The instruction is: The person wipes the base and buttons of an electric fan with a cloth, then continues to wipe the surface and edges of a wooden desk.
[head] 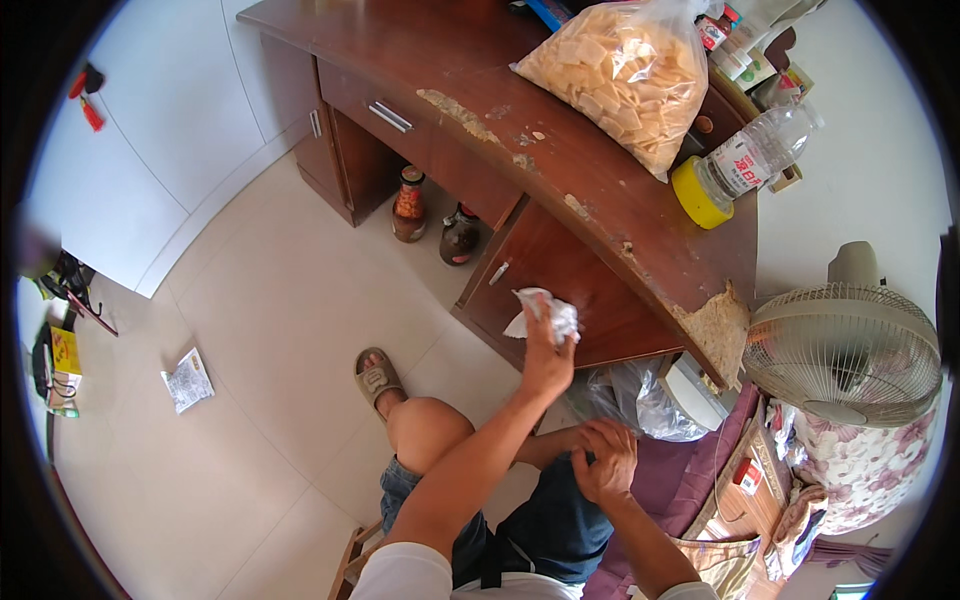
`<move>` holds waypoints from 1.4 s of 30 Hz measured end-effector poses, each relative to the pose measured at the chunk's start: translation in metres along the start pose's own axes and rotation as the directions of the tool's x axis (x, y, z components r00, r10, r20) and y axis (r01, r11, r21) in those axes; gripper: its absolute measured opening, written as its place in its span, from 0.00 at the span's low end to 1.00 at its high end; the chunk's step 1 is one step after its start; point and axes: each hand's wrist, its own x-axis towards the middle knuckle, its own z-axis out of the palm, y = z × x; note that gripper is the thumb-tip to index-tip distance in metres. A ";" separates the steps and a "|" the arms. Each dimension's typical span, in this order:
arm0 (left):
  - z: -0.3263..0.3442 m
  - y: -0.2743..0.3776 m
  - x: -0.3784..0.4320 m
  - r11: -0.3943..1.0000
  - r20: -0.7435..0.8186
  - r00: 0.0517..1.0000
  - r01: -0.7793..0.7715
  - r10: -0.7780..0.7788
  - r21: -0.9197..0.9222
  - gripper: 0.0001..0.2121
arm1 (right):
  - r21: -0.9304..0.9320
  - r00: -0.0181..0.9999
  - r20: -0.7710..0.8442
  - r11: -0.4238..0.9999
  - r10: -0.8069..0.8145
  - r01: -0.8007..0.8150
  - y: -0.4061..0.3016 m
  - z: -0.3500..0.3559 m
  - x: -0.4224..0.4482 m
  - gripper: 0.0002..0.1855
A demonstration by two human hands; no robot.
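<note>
My left hand (550, 352) grips a crumpled white tissue or wipe (562, 319) and presses it on the reddish-brown wooden cabinet door (622, 319) under the desk, to the right of its small metal handle (499, 272). Around the tissue the door's surface looks shiny. My right hand (609, 461) rests on my bent right knee with nothing in it. Above the door runs the desk top (465, 82), its front edge chipped down to bare board in several places.
On the desk stand a clear bag of pale chips (622, 75) and a plastic bottle (765, 154) beside a yellow tape roll (701, 193). An electric fan (844, 352) is at right. Two jars (409, 206) stand under the desk. A white packet (187, 381) lies on the tiled floor.
</note>
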 end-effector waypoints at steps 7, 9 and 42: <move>0.000 0.014 -0.012 0.951 0.054 0.980 -0.200 0.193 0.235 0.42 | 0.001 1.000 -0.013 1.000 -0.023 0.023 0.001 -0.003 -0.001 0.14; -0.009 0.015 0.011 0.985 -0.048 0.998 -0.040 0.048 0.169 0.41 | -0.010 1.000 -0.024 1.000 -0.017 0.017 0.002 -0.001 -0.004 0.15; -0.023 0.012 0.005 0.990 0.099 0.985 0.138 -0.139 0.020 0.39 | 0.014 0.996 -0.087 1.000 0.010 -0.009 0.013 -0.004 -0.013 0.15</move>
